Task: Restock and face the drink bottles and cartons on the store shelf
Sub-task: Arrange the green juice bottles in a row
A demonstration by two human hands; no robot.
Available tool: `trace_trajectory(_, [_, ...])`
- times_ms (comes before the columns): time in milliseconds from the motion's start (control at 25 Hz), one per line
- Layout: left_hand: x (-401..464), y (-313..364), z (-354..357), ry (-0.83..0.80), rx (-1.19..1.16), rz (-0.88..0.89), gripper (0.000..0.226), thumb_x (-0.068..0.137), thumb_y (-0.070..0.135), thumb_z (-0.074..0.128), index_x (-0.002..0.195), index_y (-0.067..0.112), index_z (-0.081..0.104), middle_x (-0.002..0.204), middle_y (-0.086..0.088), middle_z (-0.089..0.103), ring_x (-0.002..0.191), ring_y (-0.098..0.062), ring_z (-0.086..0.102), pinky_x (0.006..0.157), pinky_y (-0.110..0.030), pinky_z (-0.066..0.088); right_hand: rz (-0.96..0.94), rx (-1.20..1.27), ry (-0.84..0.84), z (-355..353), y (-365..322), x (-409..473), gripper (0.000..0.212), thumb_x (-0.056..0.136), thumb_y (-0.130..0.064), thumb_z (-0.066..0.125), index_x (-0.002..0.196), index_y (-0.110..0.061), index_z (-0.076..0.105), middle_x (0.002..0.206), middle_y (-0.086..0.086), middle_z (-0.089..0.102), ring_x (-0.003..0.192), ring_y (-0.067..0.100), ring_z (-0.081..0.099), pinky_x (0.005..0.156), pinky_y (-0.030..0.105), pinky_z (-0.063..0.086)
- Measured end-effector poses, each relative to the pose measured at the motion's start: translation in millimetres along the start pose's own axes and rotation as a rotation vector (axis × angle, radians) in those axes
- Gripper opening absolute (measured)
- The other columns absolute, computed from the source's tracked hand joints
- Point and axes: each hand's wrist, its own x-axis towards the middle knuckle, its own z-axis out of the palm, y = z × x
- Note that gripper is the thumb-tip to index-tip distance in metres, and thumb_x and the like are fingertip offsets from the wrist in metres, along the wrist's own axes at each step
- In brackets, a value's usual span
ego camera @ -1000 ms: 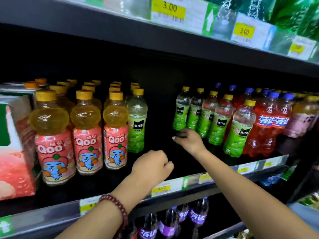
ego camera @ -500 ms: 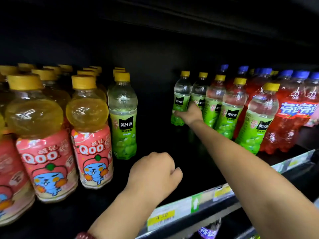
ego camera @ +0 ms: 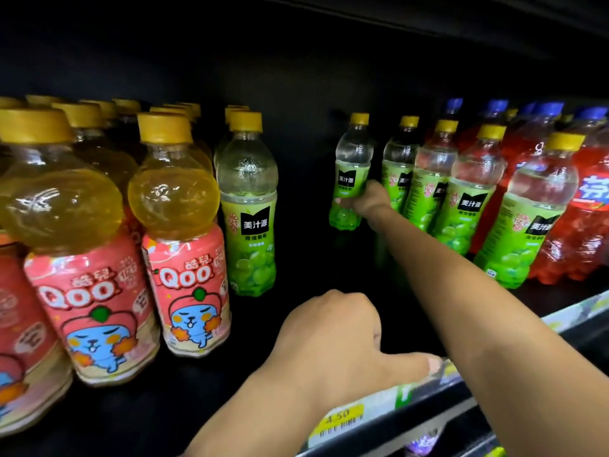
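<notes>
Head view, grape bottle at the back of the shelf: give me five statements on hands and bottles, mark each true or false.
1. The right hand grips a green grape bottle deep on the shelf. True.
2. The left hand holds a Qoo bottle. False: it holds no bottle; its fingers are curled, thumb out along the shelf's front edge.
3. The gripped bottle has a blue cap. False: its cap is yellow; blue caps sit on the red bottles at the right.
4. A lone green grape bottle stands at the front beside the Qoo bottles. True.
5. The yellow price tag under the left hand reads 3.00. False: it reads 4.50.
</notes>
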Motion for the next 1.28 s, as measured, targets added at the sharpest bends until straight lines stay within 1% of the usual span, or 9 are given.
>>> trace_trajectory(200, [-1.8,-2.2,1.6,-0.061,-0.084,0.087,0.053,0.067,0.054,0.075,0.051,0.009,0.053,0.041,0.0,0.043,0.045,-0.013,0.042,0.049,-0.025,0.036,0.059,0.159,-0.081,-12.6,-0.2,-24.7,0.087,0.06,-0.019,0.089,0.129,-0.003,0.038,0.129,0.01,0.054,0.121,0.028,0.051,0.102,0.042,0.045])
trace_trajectory(320, [-2.4,-2.1,3.6,-0.069,-0.109,0.173,0.053,0.074,0.045,0.072,0.05,0.006,0.047,0.044,-0.004,0.038,0.047,-0.015,0.036,0.049,-0.027,0.03,0.027,0.172,-0.192,-27.2,6.1,-41.1,0.106,0.038,-0.031,0.096,0.127,-0.009,0.042,0.123,0.003,0.057,0.118,0.022,0.052,0.096,0.044,0.048])
trace_trajectory(520, [-6.7,0.9,-0.6,-0.082,-0.06,0.19,0.058,0.078,0.051,0.066,0.048,0.008,0.042,0.048,-0.005,0.033,0.052,-0.018,0.032,0.047,-0.026,0.025,-0.026,0.224,-0.266,-64.7,11.3,-111.8,0.064,0.061,-0.007,0.087,0.117,-0.011,0.056,0.113,0.004,0.066,0.108,0.022,0.06,0.096,0.04,0.049])
trace_trajectory(640, [-11.4,7.8,-5.5,-0.085,0.072,0.198,0.052,0.085,0.049,0.06,0.051,0.014,0.041,0.05,-0.002,0.039,0.051,-0.015,0.038,0.053,-0.031,0.028,-0.068,0.306,-0.225,-85.3,6.4,-150.3,0.056,0.059,-0.002,0.087,0.108,-0.009,0.06,0.105,0.008,0.069,0.098,0.022,0.065,0.079,0.03,0.054])
trace_trajectory(800, [-32.9,-0.2,-14.7,-0.111,0.289,0.283,0.024,0.094,0.037,0.048,0.091,0.018,0.062,0.091,-0.005,0.067,0.089,-0.025,0.061,0.069,-0.034,0.044,-0.165,0.405,-0.186,-121.6,-12.6,-214.0,0.048,0.068,-0.005,0.083,0.101,-0.021,0.051,0.093,-0.01,0.063,0.08,0.001,0.057,0.06,0.008,0.046])
trace_trajectory(880, [-54.3,-9.7,-19.9,-0.082,0.355,0.282,0.031,0.093,0.041,0.041,0.107,0.022,0.061,0.106,-0.001,0.066,0.103,-0.022,0.059,0.079,-0.034,0.047,-0.242,0.402,-0.174,-136.8,-20.8,-246.7,0.054,0.067,-0.012,0.084,0.11,-0.022,0.052,0.099,-0.017,0.061,0.09,0.0,0.057,0.068,0.005,0.045])
trace_trajectory(1000, [-92.0,-0.7,-40.7,0.364,-0.013,0.154,0.05,0.079,0.061,0.039,0.104,0.029,0.068,0.097,0.013,0.067,0.092,-0.004,0.061,0.077,-0.026,0.049,-0.315,0.395,-0.139,-148.9,-29.9,-295.5,0.058,0.067,-0.015,0.085,0.114,-0.023,0.05,0.1,-0.022,0.059,0.086,-0.016,0.057,0.07,0.0,0.041])
trace_trajectory(1080, [-108.1,15.5,-58.8,0.625,-0.337,0.076,0.042,0.078,0.056,0.062,0.113,0.032,0.064,0.099,0.02,0.062,0.092,0.006,0.057,0.08,-0.018,0.048,-0.384,0.329,-0.116,-152.1,-34.7,-325.3,0.055,0.066,-0.021,0.086,0.106,-0.032,0.05,0.093,-0.024,0.06,0.08,-0.023,0.054,0.066,0.0,0.04])
trace_trajectory(1280, [-139.9,58.6,-77.5,0.635,-0.776,-0.01,0.049,0.058,0.037,0.089,0.097,0.035,0.06,0.087,0.015,0.072,0.083,0.001,0.068,0.074,-0.022,0.055,-0.479,0.056,-0.1,-144.2,-41.3,-391.7,0.064,0.048,-0.07,0.064,0.095,-0.028,0.055,0.084,-0.01,0.067,0.079,0.0,0.06,0.072,0.029,0.05])
